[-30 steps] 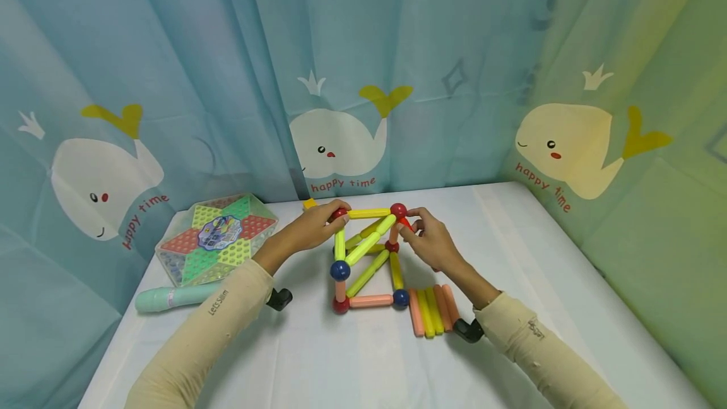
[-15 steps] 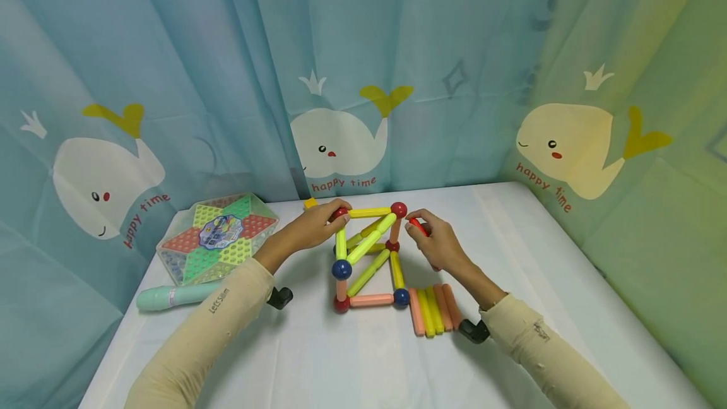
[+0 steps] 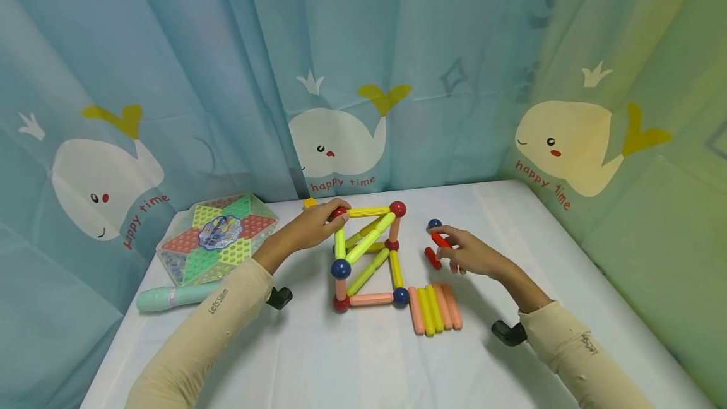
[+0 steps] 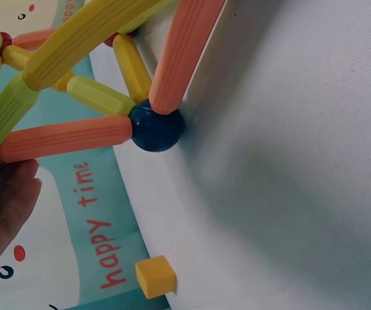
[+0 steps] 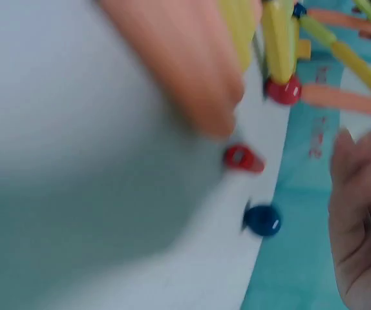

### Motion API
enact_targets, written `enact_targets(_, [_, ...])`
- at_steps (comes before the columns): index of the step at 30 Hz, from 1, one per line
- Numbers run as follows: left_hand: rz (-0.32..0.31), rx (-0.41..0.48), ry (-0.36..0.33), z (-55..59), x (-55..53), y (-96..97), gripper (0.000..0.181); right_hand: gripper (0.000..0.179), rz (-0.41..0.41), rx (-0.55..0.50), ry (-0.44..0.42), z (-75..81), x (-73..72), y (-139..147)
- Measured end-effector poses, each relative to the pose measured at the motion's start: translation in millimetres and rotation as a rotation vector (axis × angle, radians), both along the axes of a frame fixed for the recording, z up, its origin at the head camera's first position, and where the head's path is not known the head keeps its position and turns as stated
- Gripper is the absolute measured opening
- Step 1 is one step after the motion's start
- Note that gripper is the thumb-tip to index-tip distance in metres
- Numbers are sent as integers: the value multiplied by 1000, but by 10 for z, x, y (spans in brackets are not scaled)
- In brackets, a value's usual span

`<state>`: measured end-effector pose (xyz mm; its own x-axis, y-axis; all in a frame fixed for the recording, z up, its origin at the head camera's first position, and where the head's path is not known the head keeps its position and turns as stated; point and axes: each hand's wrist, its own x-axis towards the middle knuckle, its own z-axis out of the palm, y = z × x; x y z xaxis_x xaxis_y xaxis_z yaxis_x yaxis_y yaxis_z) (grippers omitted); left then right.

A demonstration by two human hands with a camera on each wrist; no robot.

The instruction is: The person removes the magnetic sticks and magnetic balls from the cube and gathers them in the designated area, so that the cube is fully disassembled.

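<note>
A cube-like frame of magnetic sticks and balls stands on the table, with a light-green stick [image 3: 372, 238] slanting across its top. My left hand [image 3: 312, 226] grips the red ball [image 3: 339, 213] at the frame's back left top corner, partly covering it. The opposite back corner carries another red ball [image 3: 397, 209]. Right of the frame, my right hand [image 3: 476, 254] pinches a short red magnetic stick [image 3: 440, 240] above the table. Beneath it lie a second red stick [image 3: 433, 258] and a loose blue ball [image 3: 434, 225]. In the right wrist view that hand [image 5: 360, 226] is partly cut off.
Several pink and yellow sticks [image 3: 435, 310] lie in a row right of the frame's front. At the left are a Chinese checkers board [image 3: 218, 237] and a mint-green cylinder [image 3: 176, 297]. A yellow block [image 4: 156, 277] sits near the back edge by a curtain [image 3: 363, 55].
My right hand has moved right, away from the frame's back right red ball, carrying the red stick. The blue ball and second red stick have come into sight. My left hand stays put.
</note>
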<state>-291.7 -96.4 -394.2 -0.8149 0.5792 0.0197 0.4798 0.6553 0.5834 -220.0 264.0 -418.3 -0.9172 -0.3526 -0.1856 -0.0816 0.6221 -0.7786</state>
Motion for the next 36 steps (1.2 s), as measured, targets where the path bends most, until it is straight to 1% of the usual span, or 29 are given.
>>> enact_targets(3, [4, 1, -4, -6, -1, -4, 36, 52, 73, 43, -25, -67, 18, 161])
enact_targets(6, [3, -4, -5, -10, -3, -3, 37, 47, 88, 103, -31, -166, 16, 275])
enact_targets(9, [4, -6, -5, -4, -6, -8, 36, 39, 57, 178, -5, -272, -14, 328])
enact_targets(13, [5, 2, -9, -3, -3, -14, 34, 35, -2, 291, 72, -366, -71, 324])
enact_targets(16, [3, 6, -14, -7, 2, -12, 34, 37, -30, 370, 131, -411, -115, 293])
enact_targets(20, [3, 2, -9, -9, 6, 3, 35, 43, -80, 437, 142, -452, -159, 245])
enact_targets(23, [5, -1, -4, -10, 9, 14, 36, 51, -89, 446, 110, -417, -151, 228])
enact_targets(27, [4, 0, -6, -9, 12, 14, 35, 63, -59, 423, 45, -327, -124, 239])
enact_targets(30, [2, 4, -7, -2, 16, 6, 35, 66, -62, 418, 19, -302, -122, 250])
enact_targets(34, [3, 7, -11, 6, 20, 3, 35, 60, -60, 422, 51, -327, -125, 263])
enact_targets(36, [6, 6, -13, 5, 20, 5, 35, 54, -44, 415, 78, -350, -130, 266])
